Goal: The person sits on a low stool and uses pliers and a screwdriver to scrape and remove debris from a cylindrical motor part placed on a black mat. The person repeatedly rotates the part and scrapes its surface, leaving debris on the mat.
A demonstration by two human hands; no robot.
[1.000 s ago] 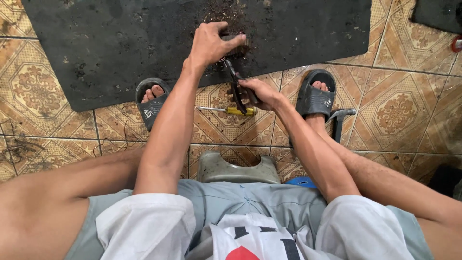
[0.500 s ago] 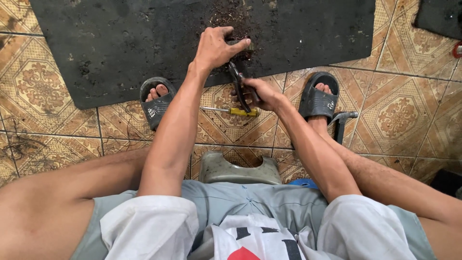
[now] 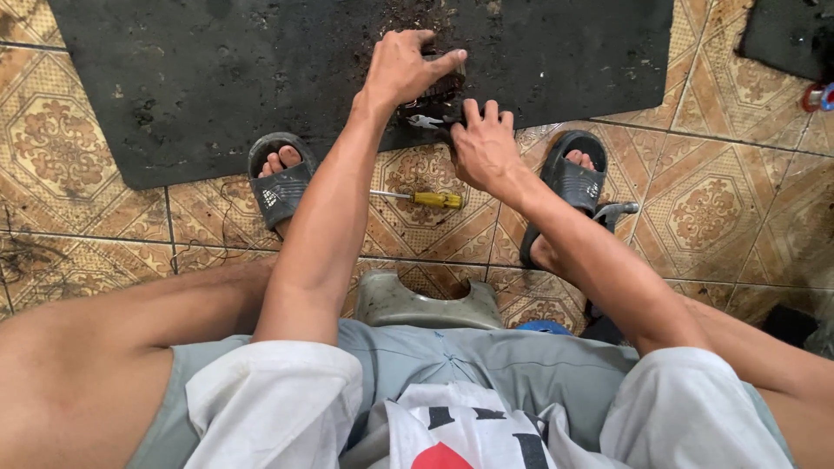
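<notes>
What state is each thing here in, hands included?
Left hand: palm down, gripping a small dark part on the mat.
Right hand: closed around pliers, their tip at the part.
Mat: flat on the tiles, dirty with crumbs.
Screwdriver: lying on the floor, untouched.
Sandals: worn, both feet at the mat's edge.
Stool: under the person, mostly hidden.

You have no boxes, packs, signs or screens here. The only marks are small pale logos on the straps of your two dark sandals (image 3: pixel 282 187), one on each foot, and a big black and red print on the front of your white shirt (image 3: pixel 469 430).
</notes>
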